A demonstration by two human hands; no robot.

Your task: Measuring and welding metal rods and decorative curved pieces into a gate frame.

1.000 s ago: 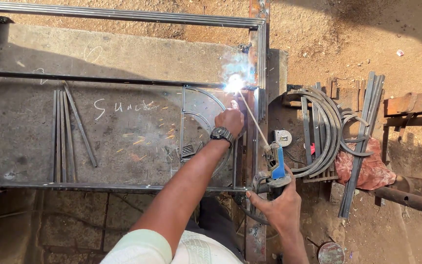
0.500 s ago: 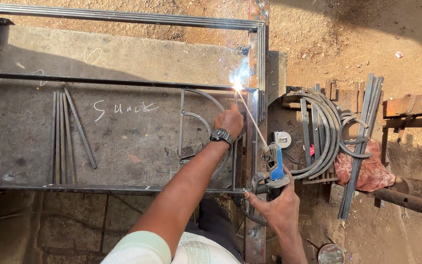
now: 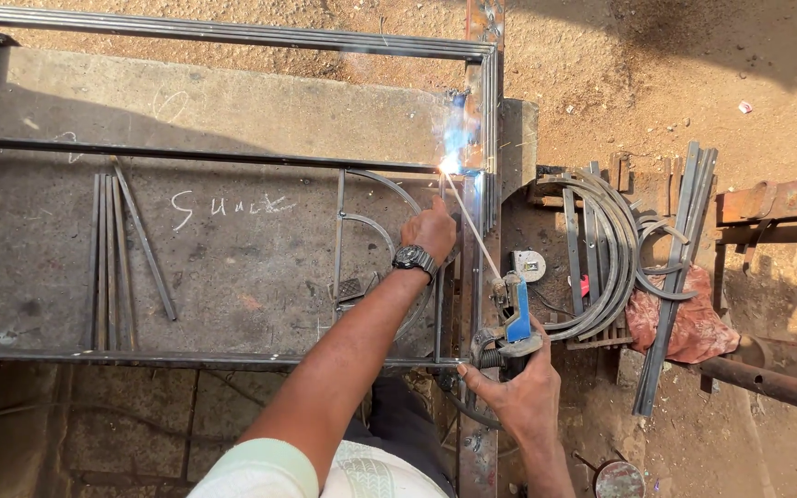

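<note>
Right hand [image 3: 514, 392] closed around blue electrode holder [image 3: 514, 318], welding rod [image 3: 472, 226] angled up to spark at metal frame [image 3: 486, 120] corner on table [image 3: 232, 101]; left hand [image 3: 431, 231] curled, steadying rod midway for accuracy.

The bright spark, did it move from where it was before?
Yes. The spark sits slightly lower along the upright frame bar, further from the frame's top corner than before.

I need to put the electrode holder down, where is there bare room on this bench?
Bare slab between the loose rods and the curved bars. Right of the frame is crowded: bent bars, cloth. Left hand and arc fill the corner.
</note>
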